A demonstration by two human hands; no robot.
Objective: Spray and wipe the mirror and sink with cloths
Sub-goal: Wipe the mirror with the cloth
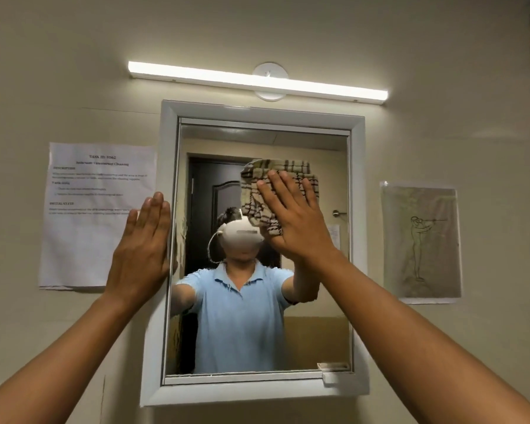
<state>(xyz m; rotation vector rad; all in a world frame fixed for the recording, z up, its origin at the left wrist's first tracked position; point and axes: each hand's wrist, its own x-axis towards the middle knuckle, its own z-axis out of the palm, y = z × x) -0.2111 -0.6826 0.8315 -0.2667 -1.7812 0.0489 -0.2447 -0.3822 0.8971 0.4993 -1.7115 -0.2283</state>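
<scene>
My left hand (141,252) lies flat and open against the mirror's white frame (168,209), beside a printed sheet (95,209); my right hand (291,218), fingers spread, presses a checked cloth (257,191) onto the mirror (257,341).
</scene>
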